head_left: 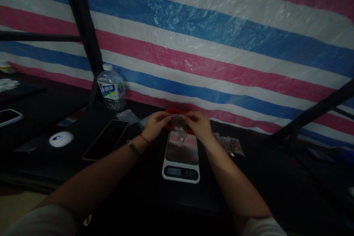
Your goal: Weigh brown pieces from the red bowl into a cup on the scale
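The fingers of the left hand (155, 124) and right hand (199, 124) are closed on the top of a small clear bag (177, 121), pinching one side each; it hangs over the far end of a kitchen scale (181, 151), long axis running down toward the person. Behind sits a red container (177, 111); filled packets (236, 146) lie rightward on the black bench (143, 191). The scale's digits I can't read. Leftward, past a phone (106, 140), a bottle's blue-and-white label (110, 90) shows Chinese characters. Striped plastic sheeting (193, 51) walls this dim room.
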A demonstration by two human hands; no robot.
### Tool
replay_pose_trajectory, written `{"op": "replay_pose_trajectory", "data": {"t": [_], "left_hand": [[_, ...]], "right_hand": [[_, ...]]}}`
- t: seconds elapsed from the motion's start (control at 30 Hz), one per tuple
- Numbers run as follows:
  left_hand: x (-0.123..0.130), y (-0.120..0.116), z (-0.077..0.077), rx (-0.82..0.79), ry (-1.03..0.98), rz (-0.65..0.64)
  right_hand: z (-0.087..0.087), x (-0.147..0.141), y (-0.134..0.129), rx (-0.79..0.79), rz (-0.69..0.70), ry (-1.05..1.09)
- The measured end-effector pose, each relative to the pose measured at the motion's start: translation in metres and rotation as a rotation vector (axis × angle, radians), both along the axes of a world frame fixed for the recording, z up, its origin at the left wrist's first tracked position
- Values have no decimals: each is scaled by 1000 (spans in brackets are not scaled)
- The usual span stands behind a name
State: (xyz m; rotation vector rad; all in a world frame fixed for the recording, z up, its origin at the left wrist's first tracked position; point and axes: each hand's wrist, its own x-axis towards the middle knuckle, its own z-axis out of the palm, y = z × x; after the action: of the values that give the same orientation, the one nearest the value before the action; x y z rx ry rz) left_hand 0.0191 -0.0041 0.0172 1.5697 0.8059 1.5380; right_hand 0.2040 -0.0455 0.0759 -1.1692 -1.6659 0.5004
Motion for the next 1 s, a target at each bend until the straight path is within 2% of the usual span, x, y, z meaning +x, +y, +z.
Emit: {"op": "replay_pose_trajectory", "data": {"t": [0.27, 0.57, 1.0], "left_hand": [[0, -1, -2, -8, -17, 30], [-1, -12, 7, 72, 54, 57], [-1, -18, 10, 182, 163, 6]], "right_hand": [[-3, -5, 0, 41, 18, -47], [0, -13, -10, 85, 17, -102], [0, -14, -11, 96, 85, -171]]}}
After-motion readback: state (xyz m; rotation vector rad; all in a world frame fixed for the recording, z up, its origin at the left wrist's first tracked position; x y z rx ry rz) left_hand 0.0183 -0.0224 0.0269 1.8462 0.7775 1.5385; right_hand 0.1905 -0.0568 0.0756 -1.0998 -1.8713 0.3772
